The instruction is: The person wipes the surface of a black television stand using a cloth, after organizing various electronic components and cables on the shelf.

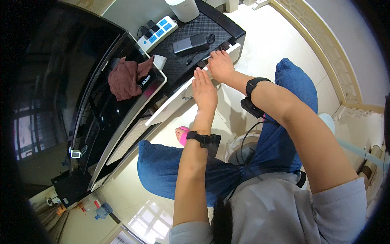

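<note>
A drawer with a white front (170, 109) is pulled partly out from under the dark cabinet top (170, 65). My left hand (204, 90) lies flat with straight fingers against the upper edge of that front, just above its metal handle (186, 94). My right hand (220, 65) rests over the drawer's edge farther along, its fingers bent into the opening; whether they grip anything in there is hidden. Small dark items show inside the drawer (225, 46). A grey power bank (191, 43) lies on the cabinet top near my right hand, beside a short black cable (191, 60).
A white power strip (157, 34) with black plugs and a white cylindrical device (183, 9) stand at the back. To the left, a brown cloth (125, 79) lies on a glossy black surface before a television (61, 76). A bin (243, 149) stands between my legs.
</note>
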Demonstrator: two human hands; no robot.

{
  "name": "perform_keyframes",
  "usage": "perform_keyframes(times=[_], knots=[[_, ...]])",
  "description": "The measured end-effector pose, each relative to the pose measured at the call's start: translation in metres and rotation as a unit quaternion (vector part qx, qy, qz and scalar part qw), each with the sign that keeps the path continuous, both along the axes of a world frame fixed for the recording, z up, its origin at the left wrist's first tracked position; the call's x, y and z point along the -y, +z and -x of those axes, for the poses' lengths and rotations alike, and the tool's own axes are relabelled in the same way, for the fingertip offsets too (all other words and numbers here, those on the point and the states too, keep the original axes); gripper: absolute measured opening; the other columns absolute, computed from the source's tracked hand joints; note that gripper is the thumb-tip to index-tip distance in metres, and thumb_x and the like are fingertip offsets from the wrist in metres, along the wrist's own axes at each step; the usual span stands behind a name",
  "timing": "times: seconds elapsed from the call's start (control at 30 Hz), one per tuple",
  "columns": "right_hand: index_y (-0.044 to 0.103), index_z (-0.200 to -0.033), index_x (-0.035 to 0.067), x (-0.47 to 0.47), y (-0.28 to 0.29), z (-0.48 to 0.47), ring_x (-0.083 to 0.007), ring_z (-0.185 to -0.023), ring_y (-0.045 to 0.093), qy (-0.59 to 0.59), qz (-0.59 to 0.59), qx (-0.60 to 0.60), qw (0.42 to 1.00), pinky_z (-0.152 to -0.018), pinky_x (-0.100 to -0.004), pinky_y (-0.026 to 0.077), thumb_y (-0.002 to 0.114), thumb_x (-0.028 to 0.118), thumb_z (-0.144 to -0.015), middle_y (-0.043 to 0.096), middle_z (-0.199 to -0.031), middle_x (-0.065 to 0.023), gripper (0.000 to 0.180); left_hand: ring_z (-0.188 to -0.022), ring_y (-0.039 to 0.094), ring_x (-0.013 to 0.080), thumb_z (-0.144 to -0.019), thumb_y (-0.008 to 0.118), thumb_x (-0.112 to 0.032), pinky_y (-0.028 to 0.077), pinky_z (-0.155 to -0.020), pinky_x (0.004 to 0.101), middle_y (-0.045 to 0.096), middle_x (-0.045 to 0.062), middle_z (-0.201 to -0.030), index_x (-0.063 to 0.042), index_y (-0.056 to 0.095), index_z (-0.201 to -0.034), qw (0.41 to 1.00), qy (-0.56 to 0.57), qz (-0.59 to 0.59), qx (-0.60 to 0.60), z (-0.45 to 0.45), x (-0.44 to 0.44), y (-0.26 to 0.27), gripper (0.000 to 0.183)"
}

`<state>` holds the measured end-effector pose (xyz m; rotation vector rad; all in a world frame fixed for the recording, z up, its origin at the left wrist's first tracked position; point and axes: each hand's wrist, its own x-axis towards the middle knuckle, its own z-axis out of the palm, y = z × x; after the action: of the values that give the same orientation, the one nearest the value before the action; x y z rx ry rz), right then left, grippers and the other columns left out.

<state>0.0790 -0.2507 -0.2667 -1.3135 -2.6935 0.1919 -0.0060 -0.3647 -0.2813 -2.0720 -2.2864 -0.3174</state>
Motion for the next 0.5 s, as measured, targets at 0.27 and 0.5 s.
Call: perform_keyframes(times=[0.27,0.5], knots=[[0.065,-0.099,0.003,-0.012,0.019,0.008,-0.029,-0.097,0.055,-0.014,-0.021,-0.112,0.993,-0.086,-0.0429,0.047,0.064,0.014,-0.082,0.059,-0.1,-0.0102,0.02,-0.147,0.027,0.0356,-0.075,0.08,-0.02,0.027,-0.118,0.0444,0.027,0.024,-0.157,0.006,0.03,-0.148,0.999,0.01,0.006,-0.046,0.015,-0.011,-0.008,0.092],[0.052,-0.131,0.009,-0.042,0.015,0.002,-0.0308,-0.121,0.05,-0.027,-0.057,-0.264,0.963,-0.091,-0.0441,0.048,0.079,0.01,-0.071,0.052,-0.128,-0.0118,0.065,-0.147,0.026,0.0317,-0.079,0.077,-0.026,0.027,-0.118,0.0436,0.027,0.02,-0.159,0.003,0.03,-0.15,0.997,0.013,0.066,-0.027,0.019,-0.022,0.009,0.09]])
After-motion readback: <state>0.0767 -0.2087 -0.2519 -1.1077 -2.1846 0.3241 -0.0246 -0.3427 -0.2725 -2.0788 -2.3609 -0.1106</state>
